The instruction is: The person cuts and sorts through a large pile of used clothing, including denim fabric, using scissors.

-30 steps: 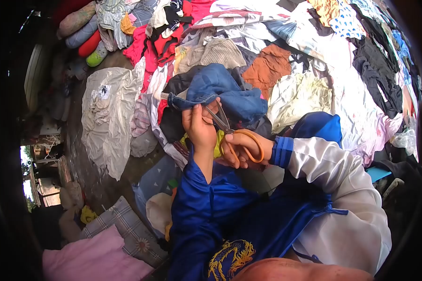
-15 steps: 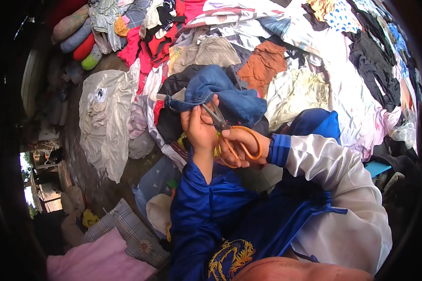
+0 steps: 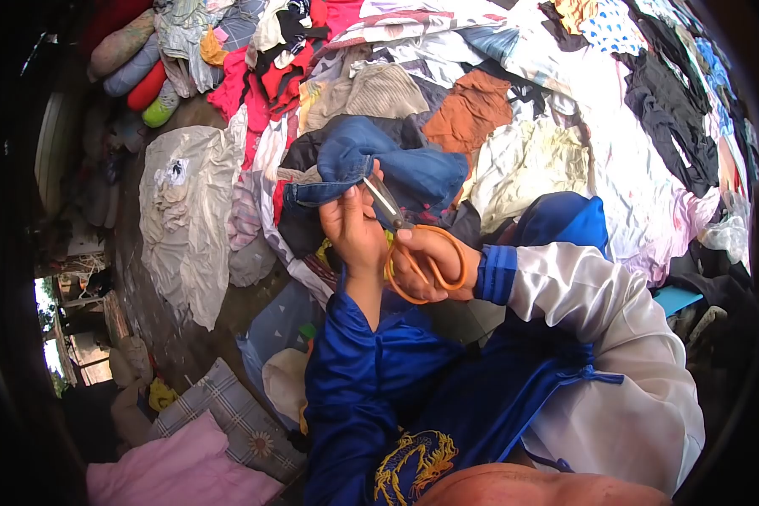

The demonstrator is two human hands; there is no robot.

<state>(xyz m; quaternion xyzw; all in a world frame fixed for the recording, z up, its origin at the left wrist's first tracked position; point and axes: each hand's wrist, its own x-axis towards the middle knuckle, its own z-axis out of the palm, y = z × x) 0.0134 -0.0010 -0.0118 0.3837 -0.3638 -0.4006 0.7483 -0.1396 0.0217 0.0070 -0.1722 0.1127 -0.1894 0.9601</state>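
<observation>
A blue denim garment (image 3: pixel 420 173) lies bunched over dark cloth in front of me. My left hand (image 3: pixel 353 226) pinches its edge, where a narrow denim band (image 3: pixel 316 193) sticks out to the left. Scissors with orange handles (image 3: pixel 441 233) are in my right hand (image 3: pixel 434 260), fingers and thumb through the loops. Their metal blades (image 3: pixel 383 201) point up and left, with the tips right at the denim edge beside my left fingertips. Both hands are close together, the right one lower.
Heaps of clothes surround the work: a rust-brown cloth (image 3: pixel 471 108), a cream cloth (image 3: pixel 527 164), a crumpled pale grey garment (image 3: pixel 190 244) and black cloth (image 3: pixel 670 118). Stuffed rolls (image 3: pixel 125 76) sit at the upper left. Pink fabric (image 3: pixel 181 468) and a plaid piece (image 3: pixel 228 413) lie lower left.
The denim has shifted slightly left, and its protruding band has swung downward. The scissor blades look closer together, their tips still at the edge. My left hand keeps its pinch.
</observation>
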